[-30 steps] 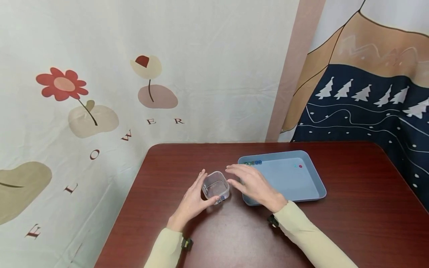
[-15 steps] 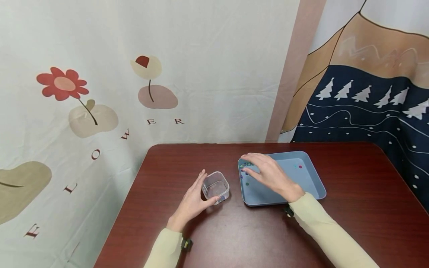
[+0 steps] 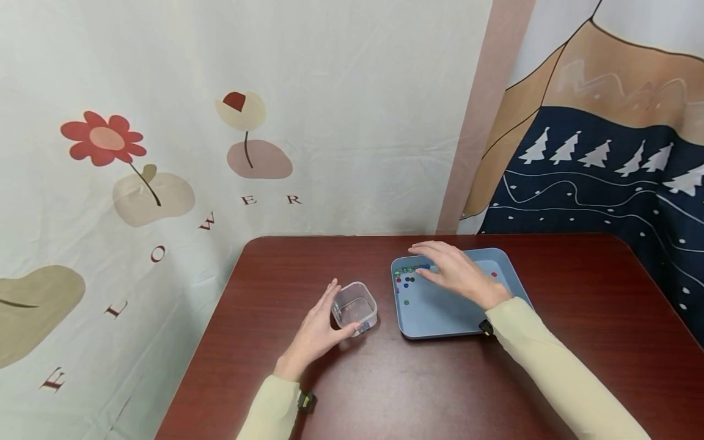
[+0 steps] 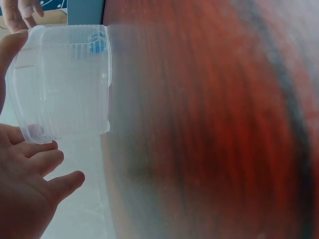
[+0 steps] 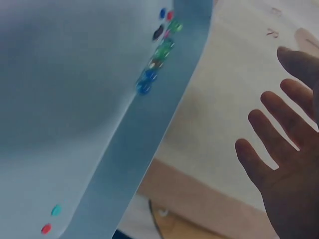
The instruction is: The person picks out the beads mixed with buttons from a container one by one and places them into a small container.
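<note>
My left hand [image 3: 310,337] holds a clear square plastic container [image 3: 352,299] on the table, thumb on its near side and fingers on the far left side. In the left wrist view a blue bead [image 4: 97,43] shows through its wall. To the right lies a shallow blue tray [image 3: 440,321]. Several small glass beads [image 5: 156,63], mostly green and blue, lie along its wall in the right wrist view. My right hand [image 3: 453,272] hovers over the tray's far part, fingers extended and apart, with nothing held; the right wrist view shows the same spread fingers [image 5: 274,129].
The dark red wooden table [image 3: 264,287] reaches back to a printed cloth [image 3: 352,122] with flowers and trees. A red bead [image 3: 494,274] lies at the tray's right; the right wrist view shows a turquoise bead [image 5: 56,209] near it. A green bead [image 3: 406,302] lies apart at the left.
My right hand has moved from beside the container rightward and back over the tray. More beads show at the tray's left, some lying loose there. My left hand and the container have stayed put.
</note>
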Demonstrator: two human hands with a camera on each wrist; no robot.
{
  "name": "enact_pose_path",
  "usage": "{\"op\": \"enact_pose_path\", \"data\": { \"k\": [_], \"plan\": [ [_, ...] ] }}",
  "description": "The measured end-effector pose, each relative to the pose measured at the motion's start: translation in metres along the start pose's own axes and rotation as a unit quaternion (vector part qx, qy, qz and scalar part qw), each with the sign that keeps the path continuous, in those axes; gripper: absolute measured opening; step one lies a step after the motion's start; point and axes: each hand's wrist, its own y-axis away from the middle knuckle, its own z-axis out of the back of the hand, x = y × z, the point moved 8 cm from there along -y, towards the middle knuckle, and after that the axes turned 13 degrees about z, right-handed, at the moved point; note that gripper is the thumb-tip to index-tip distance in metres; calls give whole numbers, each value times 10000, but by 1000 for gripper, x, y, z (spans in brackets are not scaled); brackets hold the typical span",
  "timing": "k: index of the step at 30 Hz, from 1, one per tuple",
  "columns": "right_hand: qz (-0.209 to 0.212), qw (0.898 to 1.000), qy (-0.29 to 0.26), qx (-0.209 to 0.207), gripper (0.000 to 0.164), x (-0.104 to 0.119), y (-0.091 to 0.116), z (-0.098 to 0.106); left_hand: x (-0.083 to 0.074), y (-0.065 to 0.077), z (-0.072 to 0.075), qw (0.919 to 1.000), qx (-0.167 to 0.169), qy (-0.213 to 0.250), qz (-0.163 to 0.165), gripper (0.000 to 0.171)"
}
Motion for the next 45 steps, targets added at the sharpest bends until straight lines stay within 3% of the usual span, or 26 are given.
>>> {"op": "enact_pose_path", "data": {
  "k": [10, 25, 37, 45],
  "plan": [
    [-602, 9949, -364, 722, 50, -33, 10, -9, 0, -1, 0, 10000, -41, 11, -52, 95],
    [-820, 9868, -579, 1270, 41, -53, 18, -27, -1, 0, 0, 10000, 31, 31, -23, 95],
    [-1033, 9783, -915, 1542, 41, -62, 23, -41, -1, 2, 0, 9999, 97, 57, 12, 97],
    [-1017, 9795, -927, 1469, 38, -66, 25, -44, -1, 3, 1, 9999, 73, 68, 42, 96]
  ]
}}
